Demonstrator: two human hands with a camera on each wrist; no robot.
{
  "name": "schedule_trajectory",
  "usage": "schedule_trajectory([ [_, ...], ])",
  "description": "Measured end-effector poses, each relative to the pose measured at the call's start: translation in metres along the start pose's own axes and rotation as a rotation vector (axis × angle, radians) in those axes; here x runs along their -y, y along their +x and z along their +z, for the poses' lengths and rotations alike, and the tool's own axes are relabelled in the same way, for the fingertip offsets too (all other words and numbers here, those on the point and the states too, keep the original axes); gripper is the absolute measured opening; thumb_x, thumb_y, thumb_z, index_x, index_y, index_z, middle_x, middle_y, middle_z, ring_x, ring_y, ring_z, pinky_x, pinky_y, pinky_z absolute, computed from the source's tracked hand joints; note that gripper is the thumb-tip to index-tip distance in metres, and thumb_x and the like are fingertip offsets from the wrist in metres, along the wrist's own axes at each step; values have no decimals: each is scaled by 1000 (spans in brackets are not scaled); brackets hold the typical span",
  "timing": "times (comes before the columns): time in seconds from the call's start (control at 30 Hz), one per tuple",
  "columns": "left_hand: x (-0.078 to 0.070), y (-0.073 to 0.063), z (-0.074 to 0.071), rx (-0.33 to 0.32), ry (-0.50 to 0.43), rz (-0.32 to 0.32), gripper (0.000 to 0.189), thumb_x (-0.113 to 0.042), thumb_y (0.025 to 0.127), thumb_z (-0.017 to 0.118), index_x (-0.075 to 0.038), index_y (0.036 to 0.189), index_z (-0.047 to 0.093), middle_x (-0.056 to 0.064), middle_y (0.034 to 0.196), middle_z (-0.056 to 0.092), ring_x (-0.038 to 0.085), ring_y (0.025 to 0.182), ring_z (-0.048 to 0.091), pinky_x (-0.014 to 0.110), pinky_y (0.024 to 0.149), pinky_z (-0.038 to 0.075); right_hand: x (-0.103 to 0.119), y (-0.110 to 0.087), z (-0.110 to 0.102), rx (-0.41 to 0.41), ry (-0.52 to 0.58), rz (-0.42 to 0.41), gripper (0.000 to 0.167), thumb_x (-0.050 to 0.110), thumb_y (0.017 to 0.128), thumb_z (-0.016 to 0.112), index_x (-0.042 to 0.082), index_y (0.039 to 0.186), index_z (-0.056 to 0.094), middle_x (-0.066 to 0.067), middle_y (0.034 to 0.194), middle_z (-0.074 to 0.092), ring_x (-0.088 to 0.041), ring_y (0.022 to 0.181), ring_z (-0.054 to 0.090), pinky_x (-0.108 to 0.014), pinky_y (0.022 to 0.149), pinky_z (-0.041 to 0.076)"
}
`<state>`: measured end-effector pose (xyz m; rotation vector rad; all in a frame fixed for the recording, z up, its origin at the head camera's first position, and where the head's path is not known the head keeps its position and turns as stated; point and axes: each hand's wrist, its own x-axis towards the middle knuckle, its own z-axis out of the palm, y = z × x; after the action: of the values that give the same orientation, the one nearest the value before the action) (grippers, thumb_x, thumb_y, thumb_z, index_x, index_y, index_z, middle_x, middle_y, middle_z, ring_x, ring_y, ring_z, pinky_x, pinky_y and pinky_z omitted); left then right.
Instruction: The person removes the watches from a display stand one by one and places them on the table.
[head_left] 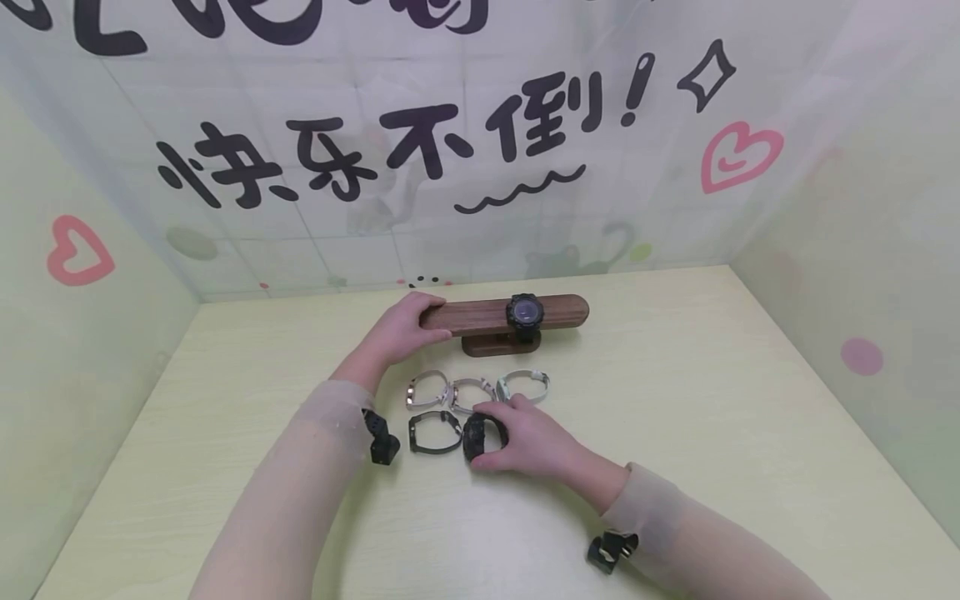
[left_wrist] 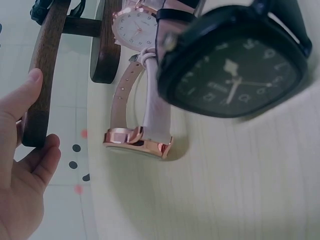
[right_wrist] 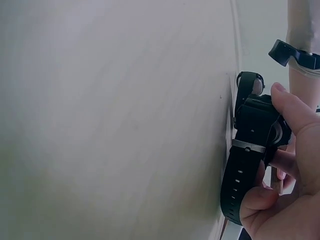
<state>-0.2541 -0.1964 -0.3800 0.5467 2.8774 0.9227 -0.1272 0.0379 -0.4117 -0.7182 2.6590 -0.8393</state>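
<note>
My left hand (head_left: 405,329) grips the left end of a dark wooden watch stand (head_left: 476,315), thumb on one side and fingers on the other. A black digital watch (head_left: 526,311) is strapped around its bar, right of the middle. With the right hand (head_left: 542,442) I pinch another black watch (head_left: 473,437), thumb and fingers on opposite sides of it; its black strap with holes (right_wrist: 240,185) shows in the right wrist view. Beside it lies a black-strapped watch (head_left: 436,451), whose dark dial (left_wrist: 232,75) looms large in the left wrist view.
Behind those two sit a rose-gold watch with a pale strap (head_left: 427,372), a second pale-strapped watch (head_left: 472,382) and a pale greenish watch (head_left: 528,373). All rest on a light wood table (head_left: 675,367). A printed backdrop (head_left: 420,233) stands along the back and both sides.
</note>
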Motion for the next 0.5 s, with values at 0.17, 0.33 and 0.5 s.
schedule_trajectory([
  [0.17, 1, 0, 0, 0, -2, -2, 61, -28, 84, 71, -3, 135, 47, 17, 136, 45, 32, 122, 44, 44, 105, 32, 1, 2, 0, 4, -11, 16, 77, 50, 70, 76, 19, 136, 50, -16, 112, 51, -19, 85, 55, -37, 75, 49],
  [0.33, 1, 0, 0, -2, -5, -1, 61, -27, 84, 71, -3, 135, 47, 17, 136, 44, 32, 121, 44, 44, 105, 32, 1, 4, 0, 8, -15, 21, 79, 52, 71, 75, 19, 137, 48, -17, 112, 51, -20, 84, 55, -37, 75, 50],
  [0.5, 1, 0, 1, -2, 2, -6, 61, -29, 85, 70, -4, 135, 47, 16, 136, 44, 32, 121, 44, 44, 105, 33, 2, 5, 1, 11, -27, 21, 80, 53, 71, 75, 18, 138, 47, -19, 112, 51, -20, 85, 56, -38, 76, 50],
])
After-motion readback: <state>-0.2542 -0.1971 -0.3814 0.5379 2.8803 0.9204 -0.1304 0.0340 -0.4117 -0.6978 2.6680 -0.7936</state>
